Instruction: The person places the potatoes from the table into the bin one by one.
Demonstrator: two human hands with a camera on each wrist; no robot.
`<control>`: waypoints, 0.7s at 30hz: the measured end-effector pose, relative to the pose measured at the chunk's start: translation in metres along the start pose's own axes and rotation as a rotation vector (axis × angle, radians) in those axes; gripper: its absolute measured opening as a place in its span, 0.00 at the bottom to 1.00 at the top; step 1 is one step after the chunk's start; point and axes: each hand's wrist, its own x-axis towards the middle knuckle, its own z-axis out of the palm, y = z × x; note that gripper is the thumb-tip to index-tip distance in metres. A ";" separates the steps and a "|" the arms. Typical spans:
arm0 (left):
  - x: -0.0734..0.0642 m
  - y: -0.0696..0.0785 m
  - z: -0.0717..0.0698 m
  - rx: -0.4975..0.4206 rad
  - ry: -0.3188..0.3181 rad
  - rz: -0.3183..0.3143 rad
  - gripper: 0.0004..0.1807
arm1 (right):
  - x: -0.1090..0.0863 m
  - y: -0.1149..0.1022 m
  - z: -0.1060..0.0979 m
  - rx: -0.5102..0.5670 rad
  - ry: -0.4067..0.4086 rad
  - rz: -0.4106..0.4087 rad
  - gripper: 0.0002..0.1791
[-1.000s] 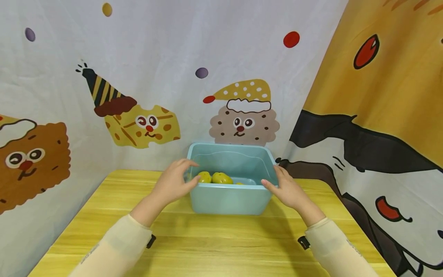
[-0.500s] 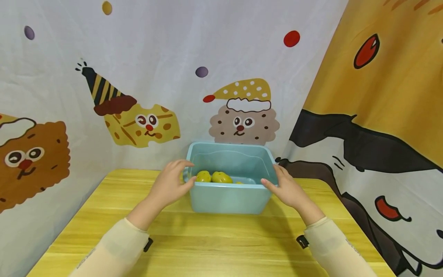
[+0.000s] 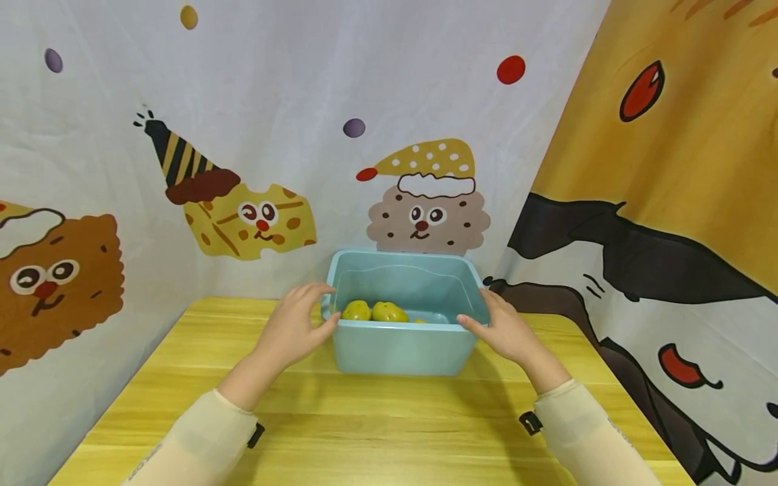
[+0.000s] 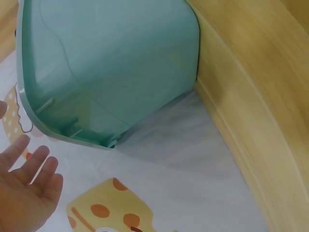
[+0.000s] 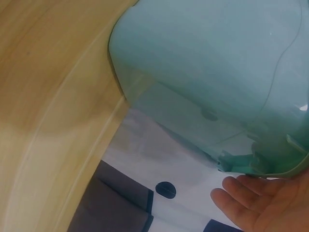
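A light blue plastic bin (image 3: 406,349) stands on the wooden table, with round yellow-green fruits (image 3: 390,312) inside its left part. At its left end is my left hand (image 3: 292,323), thumb and fingers spread around the corner of the rim. The left wrist view shows those fingers (image 4: 44,176) loosely extended and apart from the bin wall. My right hand (image 3: 506,331) is at the opposite end, its thumb by the front rim and its fingers outside. In the right wrist view, the right fingertips (image 5: 236,186) lie right under the rim, relaxed. Neither palm holds anything.
The wooden table (image 3: 389,432) extends in front of the bin. Close behind it hangs a white cloth (image 3: 273,81) printed with cartoon food faces. A yellow, black and white printed cloth (image 3: 681,169) hangs at the right.
My left hand has drifted left, its thumb and fingertips moving from over the bin's corner outward to the rim's edge. The right hand and the bin have stayed nearly still.
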 end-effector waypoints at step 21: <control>-0.014 -0.012 -0.008 0.036 0.011 -0.030 0.29 | -0.027 0.007 -0.024 -0.061 -0.007 -0.008 0.47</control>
